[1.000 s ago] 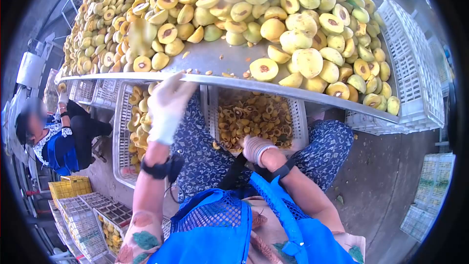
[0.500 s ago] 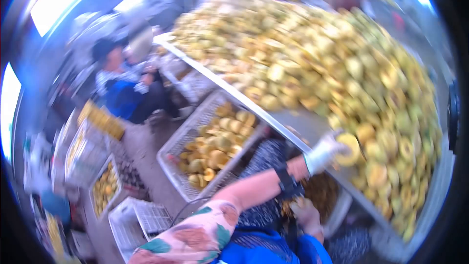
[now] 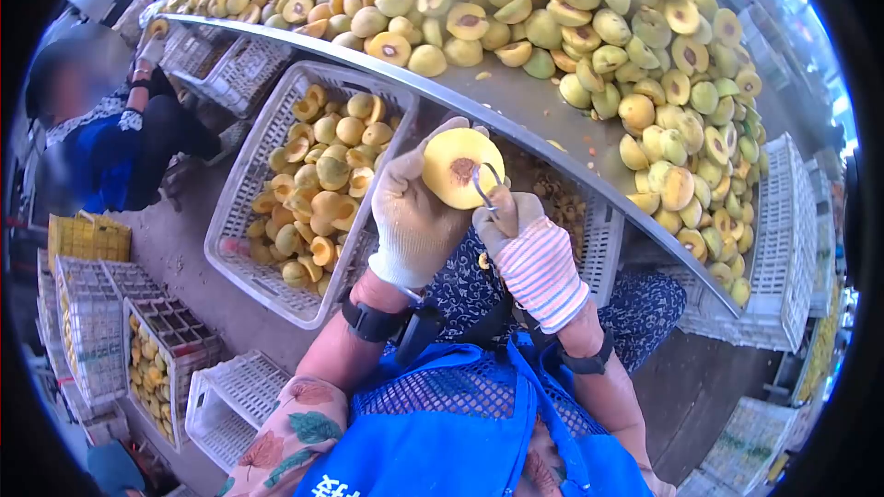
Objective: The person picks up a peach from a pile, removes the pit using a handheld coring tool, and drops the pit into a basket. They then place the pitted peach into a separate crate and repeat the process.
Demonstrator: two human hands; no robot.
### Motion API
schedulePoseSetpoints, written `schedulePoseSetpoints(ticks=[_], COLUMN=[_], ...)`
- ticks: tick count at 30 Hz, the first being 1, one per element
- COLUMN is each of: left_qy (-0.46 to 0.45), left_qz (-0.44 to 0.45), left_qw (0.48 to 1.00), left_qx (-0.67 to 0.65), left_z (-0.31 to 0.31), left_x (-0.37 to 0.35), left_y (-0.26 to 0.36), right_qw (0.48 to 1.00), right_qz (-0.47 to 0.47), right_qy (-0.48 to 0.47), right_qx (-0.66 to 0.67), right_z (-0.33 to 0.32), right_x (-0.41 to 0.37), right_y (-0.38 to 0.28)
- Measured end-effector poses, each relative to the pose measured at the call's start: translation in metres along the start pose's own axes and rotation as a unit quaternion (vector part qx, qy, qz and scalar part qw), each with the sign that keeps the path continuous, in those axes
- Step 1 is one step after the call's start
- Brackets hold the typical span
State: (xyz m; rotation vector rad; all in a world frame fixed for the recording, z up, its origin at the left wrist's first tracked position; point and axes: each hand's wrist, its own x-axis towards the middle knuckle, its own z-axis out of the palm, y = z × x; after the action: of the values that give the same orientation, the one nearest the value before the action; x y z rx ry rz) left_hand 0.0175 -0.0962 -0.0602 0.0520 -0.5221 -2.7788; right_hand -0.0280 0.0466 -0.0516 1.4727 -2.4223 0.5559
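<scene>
The fingers of my left hand are closed on the edge of a yellow fruit half, holding it with its cut face up toward me and its rough brown middle showing. The fingers of my right hand are pinched on a curved metal tool, and its bent tip is at the brown middle of the fruit. I have a pale glove on the left and a striped one on the right. I hold the fruit above my lap, just beside the near edge of the metal counter, with my two hands close together. On the counter lies a big heap of cut fruit, some pieces cut side up and some skin side up. Partly under the counter, close to my right hand, is a white crate with brownish scraps in it. To my left stands a wide pale crate with yellow fruit halves inside. Farther left, a person in blue sits near the counter's far end, with a round piece in one raised hand. Near that person is a yellow crate.
</scene>
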Motion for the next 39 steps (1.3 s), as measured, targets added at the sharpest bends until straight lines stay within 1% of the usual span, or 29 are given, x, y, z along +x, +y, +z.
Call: schedulePoseSetpoints(ticks=[1,2,4,5,7,9,10,11,12,13,14,15,17,18,21,23,24,25,27,28,29,31,32,33,34,35,37,38,39], left_qy=[-0.004,0.011,0.043,0.042,0.049,0.072,0.082,0.092,0.091,0.087,0.084,0.083,0.117,0.116,0.126,0.097,0.084,0.082,0.116,0.12,0.139,0.168,0.137,0.133,0.108,0.082,0.061,0.099,0.152], left_qz=[-0.008,0.012,0.056,0.053,0.078,0.085,0.093,0.101,0.098,0.088,0.078,0.076,0.053,0.047,-0.017,-0.094,0.034,0.03,0.092,0.139,0.213,0.153,0.137,0.041,-0.021,-0.076,-0.019,0.106,0.156], left_qw=[1.0,1.0,0.995,0.995,0.993,0.99,0.988,0.985,0.985,0.988,0.99,0.99,0.982,0.982,0.971,0.967,0.923,0.92,0.951,0.914,0.854,0.877,0.843,0.895,0.939,0.968,0.966,0.925,0.879], left_qx=[-0.007,0.018,0.068,0.069,0.076,0.081,0.093,0.105,0.107,0.092,0.078,0.081,0.137,0.142,0.204,0.217,0.375,0.383,0.273,0.363,0.455,0.424,0.502,0.424,0.327,0.224,0.252,0.35,0.424], left_z=[0.007,0.012,0.02,0.019,0.018,0.021,0.019,0.019,0.019,0.019,0.02,0.021,0.025,0.024,0.021,0.025,0.033,0.032,0.027,0.04,0.034,0.036,0.04,0.034,0.046,0.059,0.051,0.043,0.044], left_x=[-0.002,-0.005,-0.009,-0.009,-0.011,-0.012,-0.012,-0.012,-0.013,-0.014,-0.015,-0.015,-0.016,-0.015,-0.006,-0.006,-0.008,-0.009,-0.011,-0.015,-0.009,-0.004,-0.002,0.0,-0.005,-0.011,-0.016,-0.012,-0.01], left_y=[0.0,-0.001,-0.002,-0.002,-0.004,-0.006,-0.007,-0.008,-0.009,-0.008,-0.008,-0.007,-0.005,-0.005,-0.003,-0.002,-0.015,-0.021,-0.03,-0.034,-0.04,-0.047,-0.044,-0.04,-0.04,-0.039,-0.05,-0.055,-0.059], right_qw=[1.0,0.998,0.995,0.991,0.991,0.997,0.997,0.997,0.994,0.985,0.983,0.983,0.986,0.983,0.98,0.979,0.981,0.983,0.983,0.976,0.967,0.966,0.976,0.982,0.999,0.981,0.993,0.982,0.982], right_qz=[0.007,0.059,0.088,0.109,0.116,0.057,0.049,0.053,0.102,0.15,0.159,0.161,0.125,0.139,0.149,0.162,0.162,0.16,0.156,0.186,0.214,0.206,0.165,0.127,0.03,0.127,0.075,0.117,0.137], right_qy=[0.001,0.014,0.019,0.028,0.004,-0.016,-0.004,-0.003,-0.024,-0.043,-0.068,-0.065,-0.109,-0.115,-0.127,-0.113,-0.092,-0.067,-0.051,-0.068,-0.086,-0.107,-0.062,-0.022,-0.025,0.062,-0.076,-0.074,-0.031], right_qx=[0.0,0.032,0.05,0.073,0.062,-0.046,-0.057,-0.056,0.005,0.066,0.064,0.066,-0.001,0.033,0.025,0.051,0.054,0.057,0.076,0.095,0.113,0.118,0.126,0.138,0.008,0.131,0.058,0.126,0.126], right_z=[0.001,0.0,0.002,0.003,-0.002,-0.005,-0.004,-0.004,-0.004,-0.004,-0.002,-0.002,-0.003,-0.006,0.012,0.017,0.022,0.022,0.014,0.008,0.005,0.006,0.008,0.011,0.002,0.001,0.004,-0.013,-0.004], right_x=[0.002,0.004,0.003,0.003,0.006,0.01,0.01,0.008,0.007,0.005,0.004,0.003,-0.001,-0.002,-0.016,-0.025,-0.029,-0.027,-0.028,-0.028,-0.029,-0.034,-0.035,-0.039,-0.041,-0.037,-0.049,-0.039,-0.041], right_y=[-0.002,-0.006,-0.009,-0.011,-0.018,-0.025,-0.027,-0.027,-0.027,-0.027,-0.026,-0.025,-0.024,-0.023,-0.016,-0.013,-0.011,-0.01,-0.013,-0.017,-0.019,-0.013,-0.008,-0.004,-0.001,-0.002,0.011,0.001,-0.001])
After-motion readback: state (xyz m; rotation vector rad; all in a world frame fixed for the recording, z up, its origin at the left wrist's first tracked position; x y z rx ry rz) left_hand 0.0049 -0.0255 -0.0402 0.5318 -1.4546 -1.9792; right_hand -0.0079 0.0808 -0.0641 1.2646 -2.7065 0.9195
